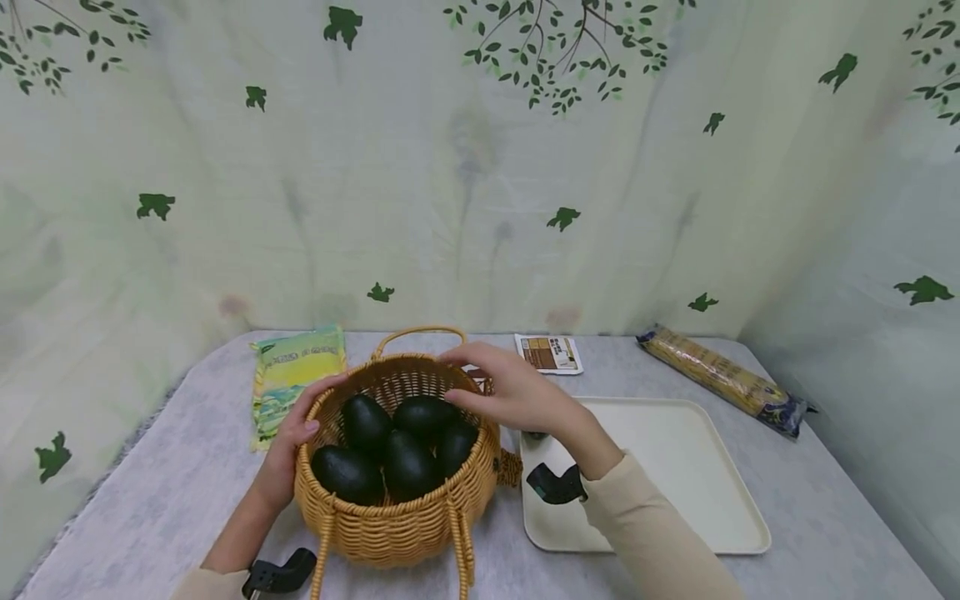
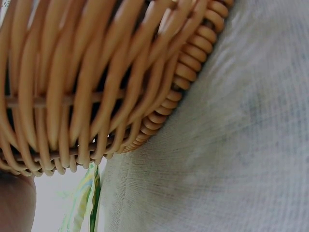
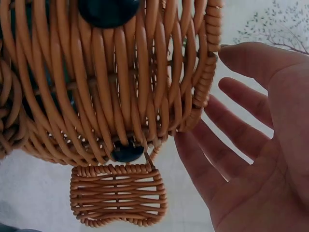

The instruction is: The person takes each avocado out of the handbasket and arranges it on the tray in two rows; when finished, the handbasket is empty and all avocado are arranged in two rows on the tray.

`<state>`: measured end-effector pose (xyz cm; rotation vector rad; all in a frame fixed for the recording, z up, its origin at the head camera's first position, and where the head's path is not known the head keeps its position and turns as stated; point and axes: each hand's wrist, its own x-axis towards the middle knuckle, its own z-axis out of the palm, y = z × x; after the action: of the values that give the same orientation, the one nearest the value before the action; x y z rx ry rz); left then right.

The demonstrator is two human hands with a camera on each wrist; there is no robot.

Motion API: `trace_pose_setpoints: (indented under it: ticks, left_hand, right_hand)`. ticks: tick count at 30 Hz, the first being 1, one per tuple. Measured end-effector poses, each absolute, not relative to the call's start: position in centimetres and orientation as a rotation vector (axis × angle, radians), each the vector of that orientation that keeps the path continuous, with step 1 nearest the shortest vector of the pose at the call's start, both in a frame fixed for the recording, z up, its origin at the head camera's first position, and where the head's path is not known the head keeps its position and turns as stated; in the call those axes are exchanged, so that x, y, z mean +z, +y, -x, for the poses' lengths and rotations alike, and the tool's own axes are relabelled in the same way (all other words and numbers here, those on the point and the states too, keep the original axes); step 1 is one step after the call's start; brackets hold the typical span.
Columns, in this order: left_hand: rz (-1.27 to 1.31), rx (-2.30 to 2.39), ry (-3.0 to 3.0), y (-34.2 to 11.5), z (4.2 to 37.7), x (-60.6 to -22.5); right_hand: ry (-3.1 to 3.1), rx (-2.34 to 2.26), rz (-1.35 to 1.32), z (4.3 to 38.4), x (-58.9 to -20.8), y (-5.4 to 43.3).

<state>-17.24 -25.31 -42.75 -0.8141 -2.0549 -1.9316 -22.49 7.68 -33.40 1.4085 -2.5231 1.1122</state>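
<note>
A woven wicker basket (image 1: 397, 529) stands on the table, holding several dark, smooth avocados (image 1: 411, 467). My left hand (image 1: 288, 442) lies along the basket's left side, fingers stretched along the rim and thumb near its edge. At the right rim is my right hand (image 1: 517, 392), its fingers spread and loosely bent, with thumb and fingertips right at the edge in the right wrist view. Shiny black round buttons (image 3: 108, 10) and a small woven flap (image 3: 118, 195) decorate the basket's side. In the left wrist view, the basket's wicker wall (image 2: 87, 82) covers most of the left hand.
To the right lies a cream tray (image 1: 675, 475), partly under my right forearm. A yellow-green packet (image 1: 292, 375) sits behind the basket on the left. Farther back are a small brown-and-white packet (image 1: 551, 354) and a long bag of pasta (image 1: 723, 379). A leaf-print curtain hangs behind.
</note>
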Motion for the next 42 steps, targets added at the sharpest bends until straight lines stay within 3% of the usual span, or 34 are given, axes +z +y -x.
trace_pose_setpoints:
  ticks: [20,42]
  left_hand:
    - [0.763,-1.970,-2.055,-25.6,17.0,-42.7]
    - [0.784,-1.935,-2.064,-25.3,17.3,-42.7]
  right_hand:
    - [-2.600,0.976,-1.587,22.2,-32.1,2.9]
    - [-2.706,1.065,-1.669,23.1,-32.1,1.2]
